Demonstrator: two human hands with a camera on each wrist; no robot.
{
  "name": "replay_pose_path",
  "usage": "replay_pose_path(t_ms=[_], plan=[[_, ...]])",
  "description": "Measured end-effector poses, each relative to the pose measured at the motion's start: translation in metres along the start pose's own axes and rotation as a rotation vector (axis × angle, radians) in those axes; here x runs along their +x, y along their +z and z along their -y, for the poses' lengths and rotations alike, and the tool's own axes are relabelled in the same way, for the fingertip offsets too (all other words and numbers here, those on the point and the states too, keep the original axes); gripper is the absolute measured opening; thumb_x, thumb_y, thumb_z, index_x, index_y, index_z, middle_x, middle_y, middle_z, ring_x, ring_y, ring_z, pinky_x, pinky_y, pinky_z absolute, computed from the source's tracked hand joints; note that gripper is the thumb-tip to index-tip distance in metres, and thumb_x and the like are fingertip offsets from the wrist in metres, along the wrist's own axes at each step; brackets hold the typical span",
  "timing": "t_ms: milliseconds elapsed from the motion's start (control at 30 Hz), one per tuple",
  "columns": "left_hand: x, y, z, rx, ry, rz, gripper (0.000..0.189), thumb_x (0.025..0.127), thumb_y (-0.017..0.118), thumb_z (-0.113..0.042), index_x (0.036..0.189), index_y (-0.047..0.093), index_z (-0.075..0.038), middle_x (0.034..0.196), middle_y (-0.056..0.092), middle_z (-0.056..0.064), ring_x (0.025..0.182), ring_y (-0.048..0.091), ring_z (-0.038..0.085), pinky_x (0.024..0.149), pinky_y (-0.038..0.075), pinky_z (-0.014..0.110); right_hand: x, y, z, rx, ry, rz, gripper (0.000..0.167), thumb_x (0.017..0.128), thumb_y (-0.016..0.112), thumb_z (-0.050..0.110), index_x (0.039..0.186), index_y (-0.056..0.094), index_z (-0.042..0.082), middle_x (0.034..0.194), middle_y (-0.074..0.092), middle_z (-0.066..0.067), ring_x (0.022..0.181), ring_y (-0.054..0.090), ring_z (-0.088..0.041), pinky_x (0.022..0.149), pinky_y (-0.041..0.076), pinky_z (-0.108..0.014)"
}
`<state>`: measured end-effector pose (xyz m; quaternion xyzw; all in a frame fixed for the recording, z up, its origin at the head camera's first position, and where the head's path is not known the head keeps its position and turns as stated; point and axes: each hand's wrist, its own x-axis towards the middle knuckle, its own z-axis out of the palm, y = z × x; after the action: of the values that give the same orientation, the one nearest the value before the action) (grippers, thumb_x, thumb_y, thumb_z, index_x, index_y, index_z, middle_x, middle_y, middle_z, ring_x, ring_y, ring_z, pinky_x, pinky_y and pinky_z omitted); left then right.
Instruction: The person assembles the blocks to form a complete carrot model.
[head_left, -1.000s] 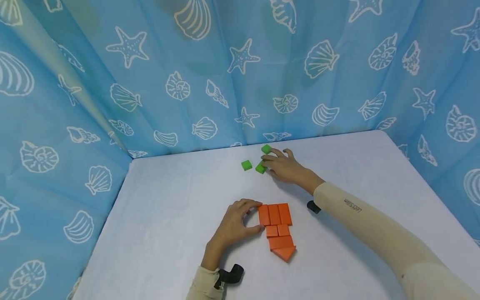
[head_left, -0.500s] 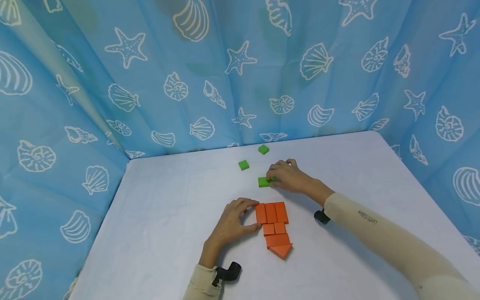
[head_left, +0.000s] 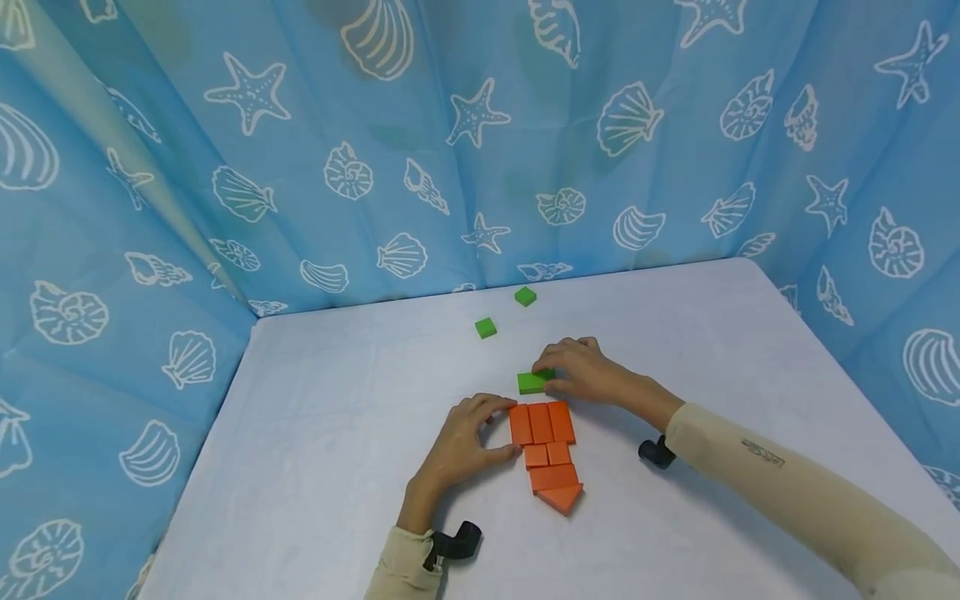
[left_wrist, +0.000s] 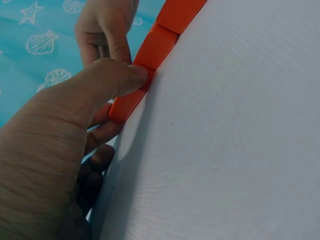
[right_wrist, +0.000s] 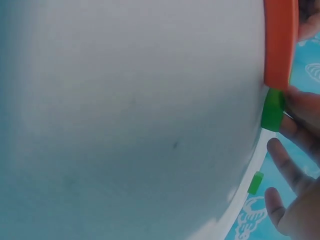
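Note:
Orange blocks lie flat together on the white table: three upright rectangles (head_left: 542, 422) side by side, two small squares (head_left: 547, 454) below, a wide rectangle (head_left: 553, 477) and a triangle (head_left: 561, 498) nearest me. My left hand (head_left: 467, 442) holds the leftmost orange rectangle between thumb and index finger; in the left wrist view its thumb lies against an orange block (left_wrist: 131, 102). My right hand (head_left: 583, 369) pinches a green block (head_left: 531, 384) just beyond the row of three. In the right wrist view the green block (right_wrist: 273, 110) is close to an orange block (right_wrist: 279, 45); its right end is partly covered.
Two loose green blocks lie farther back, one left (head_left: 486, 327) and one near the far edge (head_left: 526, 297). A blue curtain (head_left: 420, 150) with shell and starfish prints stands behind and beside the white table (head_left: 337, 417).
My right hand has drawn the green block from the back group toward me, up near the orange row. The left hand stays at the orange blocks. Two green blocks remain behind.

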<state>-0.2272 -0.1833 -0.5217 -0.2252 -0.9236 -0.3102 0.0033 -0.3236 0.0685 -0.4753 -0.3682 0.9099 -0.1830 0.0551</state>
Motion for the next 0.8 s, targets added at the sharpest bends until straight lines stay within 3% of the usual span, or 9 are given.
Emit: replay_pose_path(t_ms=[300, 467, 633, 800], plan=[[0.001, 0.001, 0.002, -0.010, -0.001, 0.005, 0.058, 0.085, 0.075, -0.045, 0.138, 0.057, -0.030, 0.134, 0.054, -0.011, 0.102, 0.048, 0.009, 0.095, 0.041, 0.039, -0.010, -0.001, 0.007, 0.051, -0.015, 0.047, 0.025, 0.095, 0.070, 0.025, 0.119, 0.073, 0.021, 0.117, 0.067, 0.005, 0.116, 0.053, -0.025, 0.095, 0.030, -0.058], [0.001, -0.001, 0.003, -0.009, 0.006, 0.000, 0.058, 0.085, 0.075, -0.045, 0.138, 0.057, -0.030, 0.134, 0.054, -0.011, 0.102, 0.048, 0.009, 0.093, 0.041, 0.038, -0.010, -0.008, 0.014, 0.030, -0.027, 0.061, 0.024, 0.096, 0.068, 0.021, 0.119, 0.073, 0.018, 0.119, 0.067, 0.002, 0.119, 0.053, -0.026, 0.100, 0.027, -0.061], [0.002, -0.002, 0.004, -0.002, 0.015, -0.005, 0.058, 0.084, 0.076, -0.044, 0.137, 0.058, -0.029, 0.133, 0.055, -0.010, 0.103, 0.049, 0.009, 0.096, 0.041, 0.039, 0.004, -0.016, 0.014, -0.006, 0.011, 0.039, 0.025, 0.097, 0.067, 0.022, 0.120, 0.072, 0.014, 0.121, 0.067, -0.002, 0.121, 0.053, -0.028, 0.103, 0.028, -0.061], [0.000, 0.002, 0.004, -0.021, 0.019, -0.011, 0.056, 0.084, 0.076, -0.043, 0.136, 0.058, -0.028, 0.133, 0.055, -0.011, 0.102, 0.049, 0.009, 0.096, 0.040, 0.039, 0.032, -0.020, 0.009, -0.035, 0.037, 0.008, 0.029, 0.097, 0.066, 0.021, 0.123, 0.070, 0.010, 0.123, 0.067, -0.006, 0.121, 0.055, -0.029, 0.102, 0.032, -0.058]])
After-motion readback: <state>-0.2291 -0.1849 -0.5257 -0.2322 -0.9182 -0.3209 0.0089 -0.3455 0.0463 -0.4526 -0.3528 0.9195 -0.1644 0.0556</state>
